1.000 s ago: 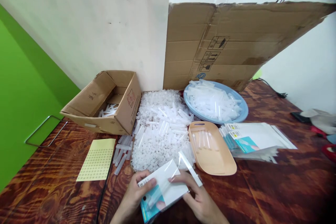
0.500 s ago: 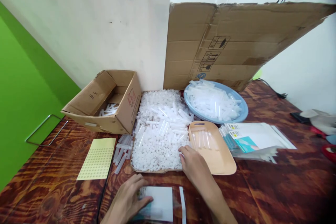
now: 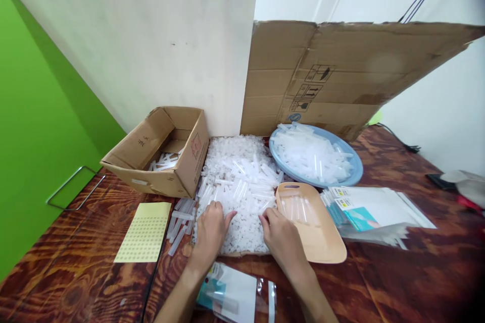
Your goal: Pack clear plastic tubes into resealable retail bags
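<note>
Both hands, left (image 3: 210, 229) and right (image 3: 279, 234), rested loosely open in the heap of clear tubes (image 3: 238, 186), apparently picking; next came pinching one free.

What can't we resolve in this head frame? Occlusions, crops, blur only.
- Left hand and right hand: fingertips sunk in the pile of clear caps and tubes; any grasp is hidden, head view.
- Clear packet: lower part cut by the bottom edge; print unreadable.
- Cardboard box: near wall hides most contents.
- Stack of packets: label text too small.
- Objects at far right: cropped by the edge, blurred.
</note>
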`<action>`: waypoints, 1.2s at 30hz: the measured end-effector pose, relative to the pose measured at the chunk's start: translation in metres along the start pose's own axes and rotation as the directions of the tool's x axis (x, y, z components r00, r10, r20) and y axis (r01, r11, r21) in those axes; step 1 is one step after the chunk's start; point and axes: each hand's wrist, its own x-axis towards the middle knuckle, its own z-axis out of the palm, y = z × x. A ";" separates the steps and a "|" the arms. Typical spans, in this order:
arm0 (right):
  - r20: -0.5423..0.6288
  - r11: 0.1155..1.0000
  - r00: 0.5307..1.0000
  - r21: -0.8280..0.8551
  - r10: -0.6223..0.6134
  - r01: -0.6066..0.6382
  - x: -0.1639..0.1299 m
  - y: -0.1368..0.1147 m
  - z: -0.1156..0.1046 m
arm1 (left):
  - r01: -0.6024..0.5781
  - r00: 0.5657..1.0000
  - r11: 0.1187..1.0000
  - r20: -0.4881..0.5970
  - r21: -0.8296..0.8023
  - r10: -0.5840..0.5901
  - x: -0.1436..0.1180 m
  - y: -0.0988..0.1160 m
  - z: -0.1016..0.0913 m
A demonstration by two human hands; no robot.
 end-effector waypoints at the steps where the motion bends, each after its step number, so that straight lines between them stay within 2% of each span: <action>1: -0.023 0.996 1.000 0.082 -0.014 0.016 -0.002 0.000 -0.002 | 0.026 1.000 0.999 0.017 0.042 -0.026 0.005 0.005 0.004; 3: -0.045 0.965 0.997 0.253 -0.056 0.066 -0.008 0.001 -0.004 | 0.022 0.999 0.998 0.025 0.052 -0.023 0.010 0.008 0.010; 6: -0.085 0.873 0.992 0.471 -0.095 0.124 -0.018 -0.001 -0.005 | -0.010 1.000 1.000 0.009 0.021 0.010 0.005 0.002 0.008; 9: -0.114 0.758 0.993 0.644 -0.037 0.102 -0.023 -0.008 -0.002 | -0.102 0.994 0.993 -0.038 -0.059 0.100 -0.012 -0.010 -0.001; 12: -0.098 0.603 0.994 0.796 0.041 0.054 -0.022 -0.018 0.002 | -0.231 0.973 0.965 -0.039 -0.123 0.228 -0.032 -0.017 -0.010; 14: -0.097 0.557 0.995 0.828 0.025 0.066 -0.019 -0.026 0.004 | -0.273 0.962 0.955 -0.024 -0.118 0.272 -0.044 -0.018 -0.012; 19: -0.129 0.612 0.987 0.775 -0.096 0.160 -0.018 -0.037 0.010 | -0.277 0.961 0.958 -0.017 -0.079 0.277 -0.056 -0.021 -0.007; 24: -0.167 0.632 0.978 0.747 -0.123 0.207 -0.021 -0.034 0.009 | -0.288 0.958 0.947 -0.042 -0.139 0.285 -0.056 -0.025 -0.005; 27: -0.163 0.643 0.978 0.737 -0.129 0.207 -0.022 -0.034 0.006 | -0.327 0.944 0.908 -0.041 -0.261 0.329 -0.056 -0.023 -0.009; 31: -0.086 0.648 0.973 0.733 -0.214 0.208 -0.023 -0.043 0.003 | -0.352 0.916 0.761 -0.034 -0.545 0.400 -0.058 -0.018 -0.011; 36: 0.010 0.603 0.966 0.783 -0.259 0.154 -0.016 -0.056 -0.002 | -0.198 0.963 0.659 -0.018 -0.726 0.270 -0.065 -0.022 -0.007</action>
